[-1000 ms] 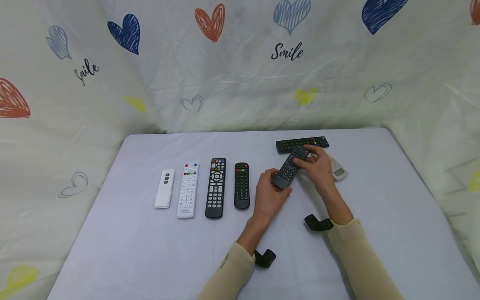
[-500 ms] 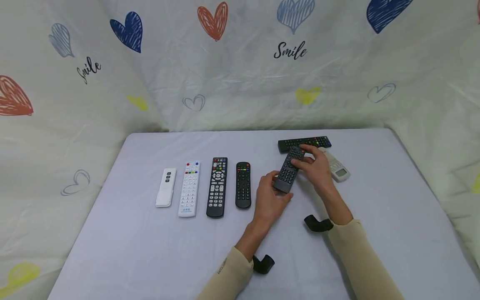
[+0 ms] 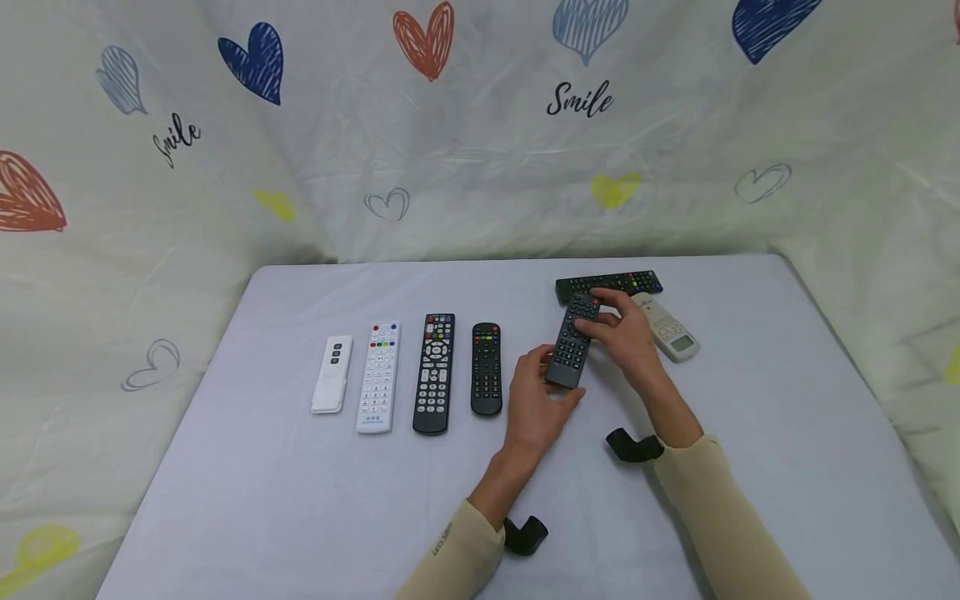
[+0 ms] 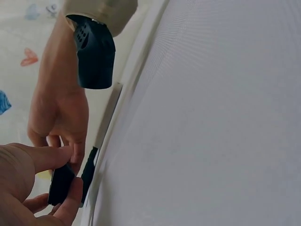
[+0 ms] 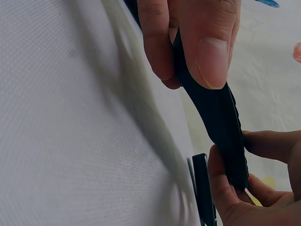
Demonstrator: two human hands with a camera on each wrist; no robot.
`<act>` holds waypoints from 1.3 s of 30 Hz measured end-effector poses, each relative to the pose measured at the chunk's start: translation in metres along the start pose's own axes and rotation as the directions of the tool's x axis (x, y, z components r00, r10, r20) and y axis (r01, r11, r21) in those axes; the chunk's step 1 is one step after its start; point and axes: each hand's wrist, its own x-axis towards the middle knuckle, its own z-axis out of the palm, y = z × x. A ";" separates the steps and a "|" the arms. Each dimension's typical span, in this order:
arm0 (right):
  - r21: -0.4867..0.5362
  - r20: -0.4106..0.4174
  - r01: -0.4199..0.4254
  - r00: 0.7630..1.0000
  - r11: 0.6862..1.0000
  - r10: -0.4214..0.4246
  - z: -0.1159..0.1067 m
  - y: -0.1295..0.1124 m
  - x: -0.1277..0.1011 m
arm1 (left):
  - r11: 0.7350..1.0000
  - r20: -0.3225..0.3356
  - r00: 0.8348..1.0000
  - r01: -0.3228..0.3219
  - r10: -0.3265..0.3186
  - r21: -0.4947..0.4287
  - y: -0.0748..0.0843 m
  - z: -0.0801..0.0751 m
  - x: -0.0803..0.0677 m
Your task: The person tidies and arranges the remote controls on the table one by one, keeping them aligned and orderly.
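Both hands hold one black remote control (image 3: 571,350) above the table, tilted, its button side facing up. At its lower end, the left hand (image 3: 537,406) grips it between thumb and fingers. The right hand (image 3: 624,336) pinches its upper end, where a red button shows. In the left wrist view the near end of the black remote (image 4: 61,185) sits between thumb and fingers. The right wrist view shows the remote's (image 5: 214,115) side, off the cloth. Just behind the hands lie another black remote (image 3: 611,284) and a cream remote with a small screen (image 3: 667,328), partly covered by the right hand.
Left of the hands, several remotes stand in a row: a small white one (image 3: 332,375), a longer white one (image 3: 378,379), a large black one (image 3: 433,375) and a rounded black one (image 3: 487,370). White cloth covers the table (image 3: 285,517); a patterned curtain (image 3: 480,150) hangs behind.
The held remote has turned to a steeper angle, its upper end shifting left with the right hand. Both hands keep their hold. The other remotes stay in place.
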 end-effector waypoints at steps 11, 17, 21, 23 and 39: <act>-0.039 0.028 0.009 1.000 0.999 -0.008 0.008 0.002 0.000 | 1.000 -0.017 1.000 0.017 -0.017 -0.005 -0.003 0.000 -0.008; -0.098 0.072 0.011 0.997 0.995 -0.004 0.014 0.002 -0.003 | 0.999 -0.021 0.999 0.042 -0.042 -0.004 -0.004 -0.001 -0.012; -0.123 0.089 0.008 0.996 0.992 0.003 0.016 -0.001 -0.004 | 0.998 -0.033 0.998 0.054 -0.053 0.044 -0.003 -0.003 -0.013; -0.129 0.097 0.008 0.995 0.992 0.005 0.017 -0.003 -0.003 | 0.996 -0.040 0.998 0.058 -0.055 0.071 -0.002 -0.003 -0.013; -0.207 0.164 0.044 0.986 0.977 -0.010 0.023 -0.001 0.003 | 0.984 -0.085 0.993 0.095 -0.083 0.150 0.002 0.002 -0.021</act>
